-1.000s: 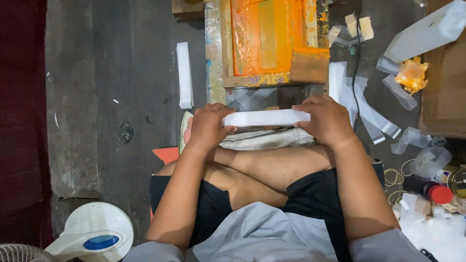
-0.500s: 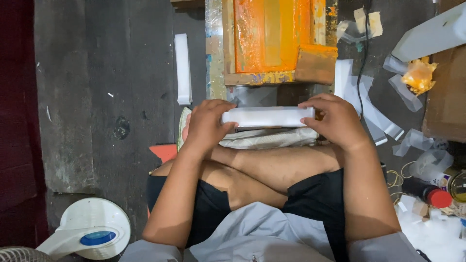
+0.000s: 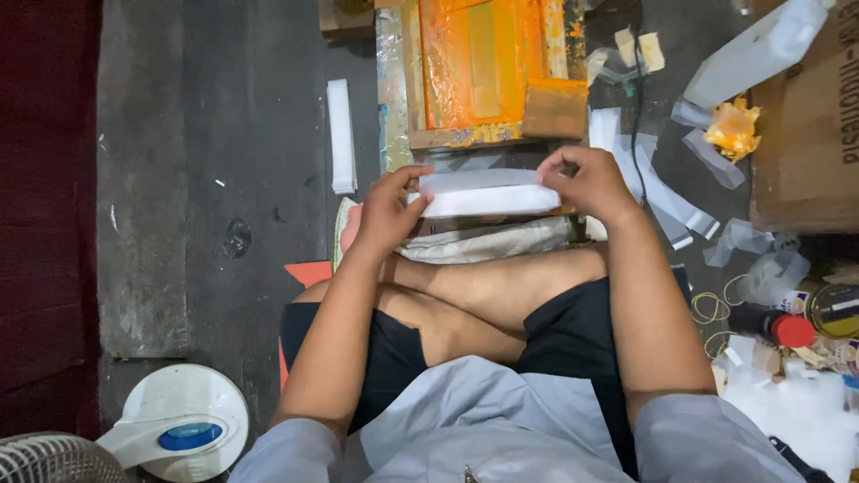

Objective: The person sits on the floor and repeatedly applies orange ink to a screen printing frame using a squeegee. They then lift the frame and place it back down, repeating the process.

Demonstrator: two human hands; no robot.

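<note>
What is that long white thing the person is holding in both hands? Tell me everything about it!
The white stack is a long, narrow bundle of thin white strips, like plastic or paper. It lies level, crosswise in front of the seated person, above the crossed legs. The left hand grips its left end and the right hand grips its right end. The top strip looks slightly see-through and lifted a little from the rest. Its edges look even.

left arm: bare forearm stretched forward over the crossed legs, wrist slightly bent | left hand (image 3: 386, 213): fingers curled, pinching inward | right arm: forearm stretched forward alongside | right hand (image 3: 592, 184): fingers bent, thumb and fingertips pinched, level with the left
</note>
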